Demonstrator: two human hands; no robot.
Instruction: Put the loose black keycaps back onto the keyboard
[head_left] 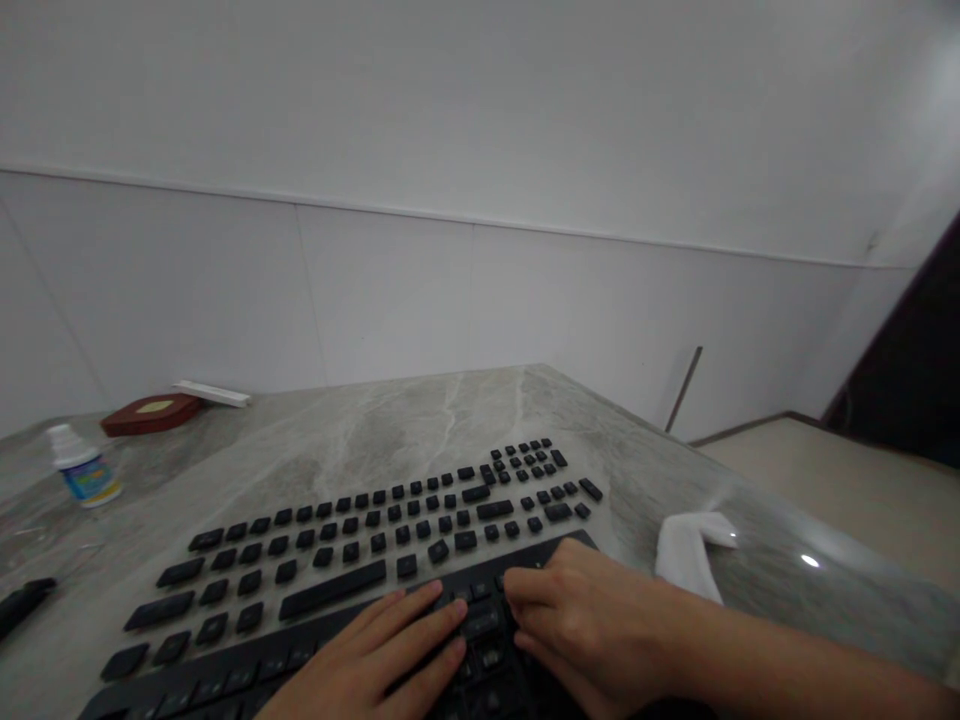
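A black keyboard (225, 682) lies at the bottom of the view, partly under both hands. Some of its key positions show bare sockets near the middle. My left hand (386, 655) rests on it, palm down with fingers stretched out and slightly apart. Just to the right, my right hand (570, 615) has its fingers pinched together over the keyboard's right part. Whatever is between those fingertips is hidden. Beyond the keyboard, many loose black keycaps (350, 552) are laid out in rows on the table, with a long space bar (334, 590) among them.
The grey marbled table (390, 425) backs onto a white wall. A white bottle with a coloured label (86, 468) and a reddish-brown wooden object (152, 412) stand left, near a white strip (212, 393). A black object (26, 603) lies far left, white cloth (686, 560) right.
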